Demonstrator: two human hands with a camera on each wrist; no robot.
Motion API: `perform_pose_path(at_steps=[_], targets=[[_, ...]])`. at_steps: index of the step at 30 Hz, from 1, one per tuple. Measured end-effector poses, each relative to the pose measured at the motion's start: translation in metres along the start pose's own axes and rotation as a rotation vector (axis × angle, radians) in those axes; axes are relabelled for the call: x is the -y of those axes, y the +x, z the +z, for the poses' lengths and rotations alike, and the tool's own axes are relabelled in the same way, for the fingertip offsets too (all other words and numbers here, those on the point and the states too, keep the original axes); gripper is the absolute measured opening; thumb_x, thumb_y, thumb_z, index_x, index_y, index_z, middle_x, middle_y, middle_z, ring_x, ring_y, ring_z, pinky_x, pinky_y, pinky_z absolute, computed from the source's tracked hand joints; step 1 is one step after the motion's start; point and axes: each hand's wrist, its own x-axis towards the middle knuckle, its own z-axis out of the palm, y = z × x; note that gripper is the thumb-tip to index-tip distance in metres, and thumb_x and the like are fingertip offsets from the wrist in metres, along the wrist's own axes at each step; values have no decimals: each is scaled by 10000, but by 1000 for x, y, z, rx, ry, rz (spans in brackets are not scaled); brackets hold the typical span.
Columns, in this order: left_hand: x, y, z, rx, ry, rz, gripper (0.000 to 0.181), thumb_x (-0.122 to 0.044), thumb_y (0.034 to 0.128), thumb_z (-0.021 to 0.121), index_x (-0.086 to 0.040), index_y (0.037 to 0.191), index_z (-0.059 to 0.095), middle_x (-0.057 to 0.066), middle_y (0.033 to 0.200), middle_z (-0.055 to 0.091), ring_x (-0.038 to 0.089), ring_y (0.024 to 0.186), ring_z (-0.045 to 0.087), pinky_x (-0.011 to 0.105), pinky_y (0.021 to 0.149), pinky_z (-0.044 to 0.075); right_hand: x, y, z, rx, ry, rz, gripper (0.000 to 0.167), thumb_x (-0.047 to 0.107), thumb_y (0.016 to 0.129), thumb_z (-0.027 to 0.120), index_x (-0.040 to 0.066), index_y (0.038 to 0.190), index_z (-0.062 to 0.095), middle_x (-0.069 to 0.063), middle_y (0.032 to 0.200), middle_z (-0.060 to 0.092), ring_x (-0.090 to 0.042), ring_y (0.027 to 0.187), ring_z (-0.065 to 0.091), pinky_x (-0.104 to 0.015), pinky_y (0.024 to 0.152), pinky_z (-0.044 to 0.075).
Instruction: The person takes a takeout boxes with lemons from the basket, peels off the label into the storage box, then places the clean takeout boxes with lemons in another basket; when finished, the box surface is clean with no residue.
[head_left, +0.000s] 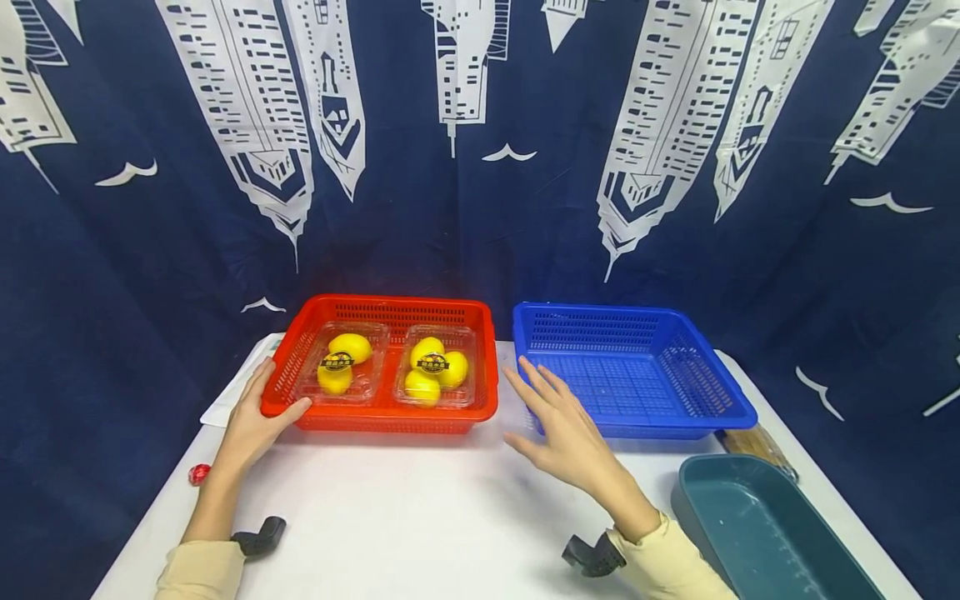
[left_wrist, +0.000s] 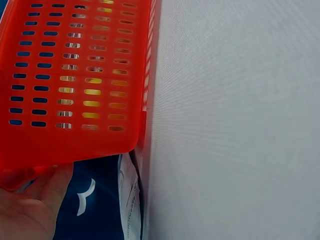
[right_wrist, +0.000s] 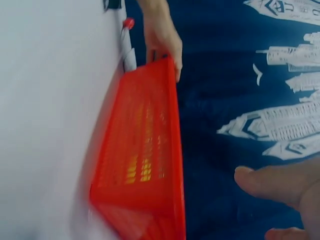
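Observation:
A red plastic basket stands at the back left of the table. In it lie two clear plastic boxes, the left one holding two lemons and the right one three, each box with a dark label. My left hand grips the basket's left end by the rim; the left wrist view shows this hand under the red rim, its fingertips partly hidden. My right hand hovers with spread fingers, holding nothing, near the front left corner of a blue plastic basket.
A dark green tub stands at the front right. Behind it, a wooden board partly shows under the blue basket. A small red wrapped ball lies at the left table edge, near a white packet. A navy curtain hangs behind.

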Motion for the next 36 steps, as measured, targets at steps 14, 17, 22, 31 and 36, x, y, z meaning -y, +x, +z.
perform_pose_path(at_steps=[14,17,22,31,36], targets=[[2,0,1,-24,-6,29,969,-413,857,696,-21,1553,148,204,1624,146,470,1460,185,720,1114,203,18,82,-4,180,229,154,709,403,830,729,113,1431,488,-134,1241,648,-226,894,617,-334,713,536],[1,-1,1,-25,-8,36,965,-402,853,705,-18,1551,161,200,1624,152,463,1463,186,709,1124,199,18,100,-5,205,251,213,663,397,828,727,97,1385,529,-119,1202,666,-212,877,616,-306,699,524],[0,0,0,-36,-4,51,954,-377,848,716,-16,1547,178,200,1621,165,462,1461,195,702,1127,204,20,127,-2,262,268,298,723,391,807,751,30,1387,514,-144,1230,667,-269,1063,645,-377,853,569],[0,2,1,-30,-6,54,960,-385,845,720,-14,1547,179,211,1617,169,460,1463,189,703,1126,204,22,156,26,373,315,446,545,375,762,788,-22,1088,606,-59,924,592,-234,878,592,-313,729,484],[2,1,2,-40,0,58,953,-390,847,716,-16,1546,187,202,1618,176,458,1466,189,702,1127,206,21,164,45,425,305,528,413,336,764,797,87,836,476,-21,756,434,-182,705,494,-263,596,387]])
